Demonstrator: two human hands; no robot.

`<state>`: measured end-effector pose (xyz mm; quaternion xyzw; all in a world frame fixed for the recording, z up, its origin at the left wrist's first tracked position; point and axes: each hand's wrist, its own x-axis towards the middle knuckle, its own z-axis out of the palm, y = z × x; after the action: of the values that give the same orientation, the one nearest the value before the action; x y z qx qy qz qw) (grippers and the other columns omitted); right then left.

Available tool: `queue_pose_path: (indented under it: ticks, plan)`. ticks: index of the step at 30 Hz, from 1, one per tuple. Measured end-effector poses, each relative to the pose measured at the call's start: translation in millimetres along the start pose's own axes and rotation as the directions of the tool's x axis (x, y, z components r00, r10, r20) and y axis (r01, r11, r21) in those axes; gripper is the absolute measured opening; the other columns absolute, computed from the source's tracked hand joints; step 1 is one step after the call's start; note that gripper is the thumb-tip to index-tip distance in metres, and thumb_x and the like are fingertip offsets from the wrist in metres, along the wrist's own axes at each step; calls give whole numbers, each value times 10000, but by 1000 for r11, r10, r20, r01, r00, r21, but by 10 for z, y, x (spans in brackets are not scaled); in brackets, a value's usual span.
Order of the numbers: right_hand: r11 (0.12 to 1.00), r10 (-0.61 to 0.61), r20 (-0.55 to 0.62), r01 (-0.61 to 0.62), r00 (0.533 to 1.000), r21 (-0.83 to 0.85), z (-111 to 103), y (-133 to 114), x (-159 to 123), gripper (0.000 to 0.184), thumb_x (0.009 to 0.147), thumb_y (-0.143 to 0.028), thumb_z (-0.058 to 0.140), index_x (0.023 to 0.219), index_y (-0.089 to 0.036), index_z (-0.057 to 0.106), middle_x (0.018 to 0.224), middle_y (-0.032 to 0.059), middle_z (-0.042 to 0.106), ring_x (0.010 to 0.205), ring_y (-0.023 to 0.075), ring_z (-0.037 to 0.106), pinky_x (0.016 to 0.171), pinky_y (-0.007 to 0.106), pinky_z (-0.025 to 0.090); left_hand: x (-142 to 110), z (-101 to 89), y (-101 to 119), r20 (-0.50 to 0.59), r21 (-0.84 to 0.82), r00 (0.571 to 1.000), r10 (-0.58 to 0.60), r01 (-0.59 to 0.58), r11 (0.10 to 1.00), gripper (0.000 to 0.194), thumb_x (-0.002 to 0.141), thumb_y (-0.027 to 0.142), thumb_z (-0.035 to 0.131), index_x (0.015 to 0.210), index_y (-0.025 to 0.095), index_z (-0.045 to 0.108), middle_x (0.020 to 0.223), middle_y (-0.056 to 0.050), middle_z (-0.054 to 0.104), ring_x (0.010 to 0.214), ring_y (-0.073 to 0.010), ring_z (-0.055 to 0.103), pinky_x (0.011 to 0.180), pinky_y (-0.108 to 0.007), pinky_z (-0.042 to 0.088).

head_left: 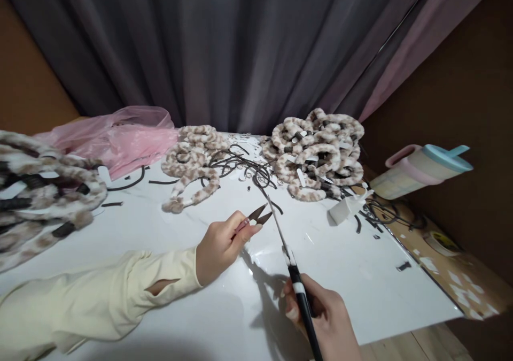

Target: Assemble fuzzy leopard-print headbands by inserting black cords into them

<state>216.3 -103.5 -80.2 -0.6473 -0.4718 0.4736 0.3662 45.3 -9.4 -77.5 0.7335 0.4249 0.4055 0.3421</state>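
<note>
Gripping snips (257,212), left hand (218,246) has tabletop (262,251) between it and right hand (331,313), clasping black-handled tool (295,275).

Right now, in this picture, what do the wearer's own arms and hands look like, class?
The left arm wears a loose, creased, plain cream sleeve with an open slit near its cuff. The left hand is ungloved. The right hand is ungloved too; no sleeve shows on that side.

The single head-worn view looks forward and down from close above the counter (385,265), curtain (216,45) across the upper frame.
</note>
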Motion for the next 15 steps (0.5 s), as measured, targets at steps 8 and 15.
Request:
queue_pose_path:
  ticks: [8, 15]
  plan:
    - [1000, 16, 101, -16, 995, 1, -52, -12, 8, 522, 638, -678, 560, 634, -162, 481, 529, -39, 381, 468, 75, 315, 445, 216, 250, 39, -29, -59, -82, 387, 962, 259, -209, 898, 247, 857, 297, 444, 634, 198, 484, 465, 54, 359, 394, -85, 319, 453, -208, 293]
    - [974, 56, 264, -110, 963, 196, -74, -85, -12, 629, 623, -779, 517, 646, -151, 489, 428, -76, 283, 403, 44, 213, 413, 210, 155, 104, -128, -154, 77, 633, 779, 623, -521, 573, 276, 892, 178, 427, 663, 156, 578, 507, 4, 517, 440, -94, 439, 480, -223, 334]
